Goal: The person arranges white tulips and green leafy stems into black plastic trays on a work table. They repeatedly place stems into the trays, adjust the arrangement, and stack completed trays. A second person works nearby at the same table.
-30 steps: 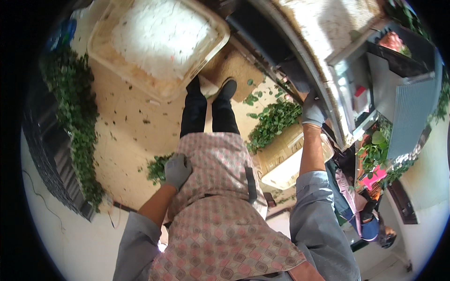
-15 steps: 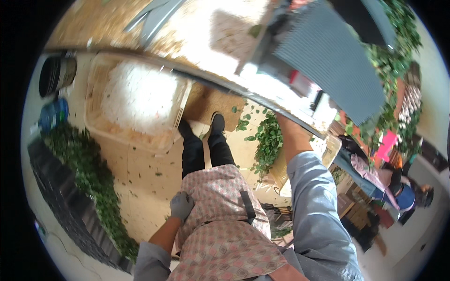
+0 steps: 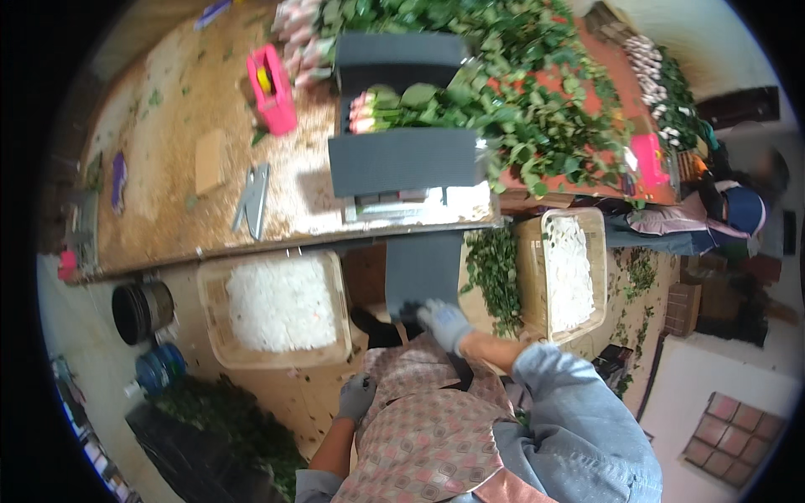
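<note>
My right grip [image 3: 447,325], lately hidden beneath the bench [image 3: 163,184], now grasps a dark sheet [image 3: 422,264] below the front edge, bringing it to hand; my left grip's [image 3: 356,396] closure I cannot tell.

Looking like a flower-packing workshop. Displaying pink-tipped blooms [image 3: 362,113] between dark panels [image 3: 411,159] on a worn, littered counter [image 3: 168,117], with leafy stems [image 3: 537,126] heaped alongside. Showing a pink tape dispenser [image 3: 282,111] and a grey stapler-like tool [image 3: 254,201] on the same surface. Holding plastic crates [image 3: 532,277] of white scraps [image 3: 285,302] below, greenery [image 3: 495,285] strewn over the floor [image 3: 319,386], and more bundled flowers [image 3: 644,67] at far right.
</note>
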A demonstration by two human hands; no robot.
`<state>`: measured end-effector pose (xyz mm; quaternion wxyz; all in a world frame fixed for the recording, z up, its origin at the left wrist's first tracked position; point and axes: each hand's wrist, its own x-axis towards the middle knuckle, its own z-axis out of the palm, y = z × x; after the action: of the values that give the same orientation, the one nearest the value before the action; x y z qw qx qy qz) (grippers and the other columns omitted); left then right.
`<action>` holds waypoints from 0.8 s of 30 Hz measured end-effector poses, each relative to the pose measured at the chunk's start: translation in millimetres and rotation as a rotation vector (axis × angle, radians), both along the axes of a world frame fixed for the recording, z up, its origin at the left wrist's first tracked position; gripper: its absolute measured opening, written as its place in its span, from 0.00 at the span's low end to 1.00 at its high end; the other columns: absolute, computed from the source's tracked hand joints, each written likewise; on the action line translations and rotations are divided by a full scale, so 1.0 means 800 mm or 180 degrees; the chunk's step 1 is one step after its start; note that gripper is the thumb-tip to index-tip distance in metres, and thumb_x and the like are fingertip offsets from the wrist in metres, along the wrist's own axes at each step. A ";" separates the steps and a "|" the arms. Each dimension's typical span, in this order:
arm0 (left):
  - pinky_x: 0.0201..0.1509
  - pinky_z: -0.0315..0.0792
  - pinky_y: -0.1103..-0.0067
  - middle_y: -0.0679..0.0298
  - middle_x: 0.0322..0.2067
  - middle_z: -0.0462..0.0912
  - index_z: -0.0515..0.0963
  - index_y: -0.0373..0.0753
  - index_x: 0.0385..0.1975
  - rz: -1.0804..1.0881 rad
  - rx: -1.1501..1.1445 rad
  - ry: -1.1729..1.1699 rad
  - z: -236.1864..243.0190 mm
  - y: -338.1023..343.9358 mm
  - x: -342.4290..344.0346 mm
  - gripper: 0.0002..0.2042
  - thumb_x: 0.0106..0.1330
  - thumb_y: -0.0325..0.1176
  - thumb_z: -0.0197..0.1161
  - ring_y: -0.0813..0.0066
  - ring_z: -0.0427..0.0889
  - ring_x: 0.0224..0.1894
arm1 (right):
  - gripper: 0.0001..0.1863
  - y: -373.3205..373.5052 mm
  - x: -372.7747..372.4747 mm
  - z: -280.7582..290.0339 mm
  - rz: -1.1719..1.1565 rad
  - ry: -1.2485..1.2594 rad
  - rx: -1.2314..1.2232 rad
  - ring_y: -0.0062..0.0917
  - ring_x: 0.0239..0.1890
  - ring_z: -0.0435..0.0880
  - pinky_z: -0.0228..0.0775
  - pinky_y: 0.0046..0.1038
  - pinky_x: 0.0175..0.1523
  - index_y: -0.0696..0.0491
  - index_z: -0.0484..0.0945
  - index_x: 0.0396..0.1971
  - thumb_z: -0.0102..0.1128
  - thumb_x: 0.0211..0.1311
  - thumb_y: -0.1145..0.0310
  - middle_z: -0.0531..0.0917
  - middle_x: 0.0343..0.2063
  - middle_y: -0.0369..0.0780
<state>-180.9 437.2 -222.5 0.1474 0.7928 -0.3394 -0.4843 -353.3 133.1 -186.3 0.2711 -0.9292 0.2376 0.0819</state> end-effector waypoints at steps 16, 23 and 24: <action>0.69 0.64 0.57 0.43 0.64 0.69 0.65 0.32 0.67 -0.1876 -0.3177 -0.0883 0.278 -0.218 0.088 0.41 0.55 0.42 0.73 0.41 0.69 0.65 | 0.12 0.010 0.084 0.330 -0.3437 -0.4059 0.3357 0.14 0.35 0.78 0.73 0.21 0.44 0.56 0.77 0.48 0.51 0.77 0.65 0.82 0.35 0.32; 0.58 0.71 0.59 0.47 0.48 0.81 0.77 0.34 0.56 -0.1479 -0.3332 -0.0466 0.321 -0.227 0.085 0.20 0.63 0.30 0.62 0.44 0.79 0.52 | 0.19 0.040 0.062 0.401 -0.2644 -0.4351 0.3829 0.15 0.44 0.80 0.74 0.22 0.53 0.56 0.74 0.61 0.54 0.76 0.65 0.82 0.45 0.32; 0.55 0.73 0.59 0.48 0.46 0.83 0.78 0.34 0.54 -0.1440 -0.3227 -0.0486 0.323 -0.225 0.092 0.18 0.64 0.29 0.61 0.45 0.80 0.50 | 0.20 0.045 0.063 0.411 -0.2436 -0.4242 0.3809 0.15 0.45 0.80 0.74 0.22 0.53 0.56 0.73 0.62 0.55 0.76 0.64 0.82 0.45 0.32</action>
<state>-107.5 257.5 35.7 0.3775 0.5629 -0.7011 -0.2213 -303.0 168.8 142.9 0.7856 -0.3537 0.2404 -0.4472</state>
